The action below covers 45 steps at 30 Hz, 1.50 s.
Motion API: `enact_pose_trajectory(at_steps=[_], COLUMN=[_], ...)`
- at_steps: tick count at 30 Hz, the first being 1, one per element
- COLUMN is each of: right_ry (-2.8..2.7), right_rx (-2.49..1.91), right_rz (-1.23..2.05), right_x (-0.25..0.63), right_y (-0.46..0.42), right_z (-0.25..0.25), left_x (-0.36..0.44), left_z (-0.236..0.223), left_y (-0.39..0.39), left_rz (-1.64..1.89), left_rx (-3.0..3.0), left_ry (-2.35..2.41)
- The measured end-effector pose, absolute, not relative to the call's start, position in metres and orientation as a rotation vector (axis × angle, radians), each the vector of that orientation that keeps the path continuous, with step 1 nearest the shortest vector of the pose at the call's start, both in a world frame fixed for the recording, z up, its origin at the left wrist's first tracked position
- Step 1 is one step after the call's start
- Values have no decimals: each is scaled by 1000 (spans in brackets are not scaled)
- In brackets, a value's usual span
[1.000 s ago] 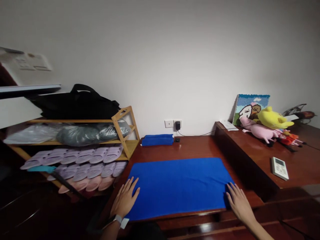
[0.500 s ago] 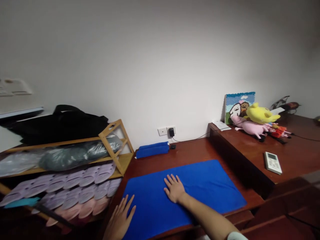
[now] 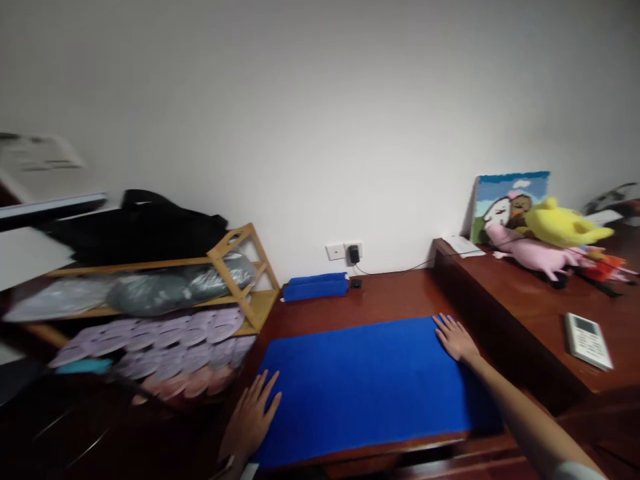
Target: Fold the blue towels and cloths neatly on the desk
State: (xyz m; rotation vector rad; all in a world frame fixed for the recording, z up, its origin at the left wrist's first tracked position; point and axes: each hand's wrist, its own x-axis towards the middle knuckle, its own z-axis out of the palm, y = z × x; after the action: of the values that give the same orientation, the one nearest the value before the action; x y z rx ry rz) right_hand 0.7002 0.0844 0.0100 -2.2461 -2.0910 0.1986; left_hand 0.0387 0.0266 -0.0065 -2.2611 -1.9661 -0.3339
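Observation:
A blue towel [image 3: 360, 387] lies spread on the reddish-brown wooden desk [image 3: 390, 297]. At its left edge rests my left hand [image 3: 253, 413], fingers spread, partly on the cloth. My right hand [image 3: 456, 339] lies flat on the towel's far right corner, fingers apart. Neither hand grips anything. Against the wall, two rolled or folded blue towels [image 3: 316, 288] sit side by side at the back of the desk.
Left of the desk stands a wooden rack [image 3: 260, 307] with lilac slippers [image 3: 165, 333] and a black bag [image 3: 145, 230]. On the raised surface to the right lie a white remote control [image 3: 589, 340] and plush toys [image 3: 535, 253]. A black plug [image 3: 354, 253] sits in the wall socket.
My right hand has slid from the towel's middle to its far right corner. Wrinkles on the right side have flattened. My left hand stays by the left edge. The view has shifted slightly.

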Motion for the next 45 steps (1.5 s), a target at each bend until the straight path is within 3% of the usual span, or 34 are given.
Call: enact_pose_trajectory(at_steps=[6, 11, 18, 27, 33, 39, 45], right_ry=[-2157, -2132, -2071, -2061, -2178, -2269, -2478], right_rx=[-2164, -2093, -2121, -2207, -2335, -1918, -1440], right_rz=[57, 42, 95, 29, -94, -92, 328], right_x=[718, 723, 717, 714, 693, 563, 366], right_y=[93, 99, 99, 96, 97, 104, 92], right_z=[-40, -59, -52, -46, -2, 66, 58], left_x=[53, 65, 85, 86, 89, 87, 84], left_z=[17, 36, 24, 13, 16, 10, 1], left_y=[4, 37, 115, 112, 115, 118, 120], left_rz=[-333, -394, -390, -349, -335, -398, -457], left_rx=[-2222, -2180, -2243, -2128, -2110, -2122, -2109], left_ry=[-1887, -1892, -2055, -2210, -2194, -2197, -2176])
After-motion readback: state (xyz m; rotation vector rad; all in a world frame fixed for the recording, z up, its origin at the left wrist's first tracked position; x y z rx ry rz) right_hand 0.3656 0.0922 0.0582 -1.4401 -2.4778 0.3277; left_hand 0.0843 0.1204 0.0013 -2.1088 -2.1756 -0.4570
